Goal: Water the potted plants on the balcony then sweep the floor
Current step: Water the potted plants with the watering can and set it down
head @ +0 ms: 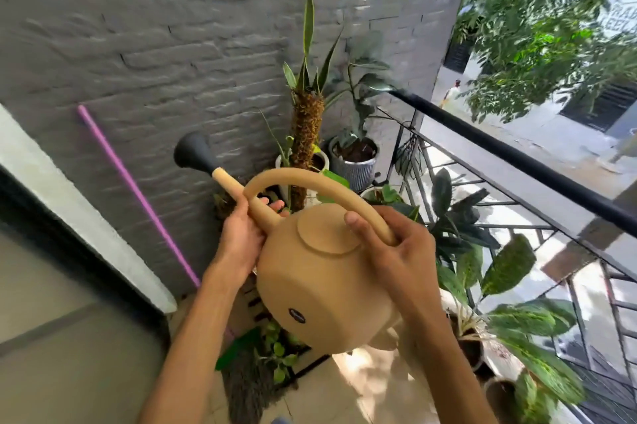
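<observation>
2 hands on tan watering can [320, 289] mid-frame: left hand [238, 241] wraps spout base, right hand [396, 258] grips handle; watering step, next tip rose [193, 153] toward pots

Head-worn view, tilted downward, close range

Both my bare forearms reach up and forward from bottom of view, converging at centre. My left hand [241, 237] cups base of tan plastic watering can's spout [253, 208], fingers curled around it, fingertips showing on far side. My right hand [393, 251] closed on rear end of can's arched tan handle [331, 187], thumb pressed on top, wrist bent, knuckles toward railing side.
</observation>
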The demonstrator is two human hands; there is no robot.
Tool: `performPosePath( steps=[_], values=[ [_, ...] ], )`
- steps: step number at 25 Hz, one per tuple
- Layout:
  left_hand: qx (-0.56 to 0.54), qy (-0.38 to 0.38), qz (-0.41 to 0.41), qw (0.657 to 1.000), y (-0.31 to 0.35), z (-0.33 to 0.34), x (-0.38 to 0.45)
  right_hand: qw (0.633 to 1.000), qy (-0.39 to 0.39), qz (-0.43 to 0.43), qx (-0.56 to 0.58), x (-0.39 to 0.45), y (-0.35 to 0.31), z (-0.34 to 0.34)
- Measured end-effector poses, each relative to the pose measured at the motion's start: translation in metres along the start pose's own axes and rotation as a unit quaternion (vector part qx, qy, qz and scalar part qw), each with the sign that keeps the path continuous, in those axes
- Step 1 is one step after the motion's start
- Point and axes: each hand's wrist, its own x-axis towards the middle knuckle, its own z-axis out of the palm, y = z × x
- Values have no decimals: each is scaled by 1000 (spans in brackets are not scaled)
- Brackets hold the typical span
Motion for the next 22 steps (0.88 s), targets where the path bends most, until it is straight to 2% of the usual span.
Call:
performPosePath(
  steps=[3,8,12,16,22],
  values=[
    [23,-76,-13,997,19,-9,43,1000,-12,-15,-4,48,-8,22],
    [34,-52,-26,998,25,-2,136,999,-4,-14,-35,120,-2,68],
    [37,-56,-74,995,40,13,195,999,25,24,-40,165,-2,100],
    [49,-55,-96,993,61,1,256,997,32,52,-40,204,-4,151],
    [17,-12,-121,992,80,-22,318,995,-1,72,-73,247,-9,213]
  ],
)
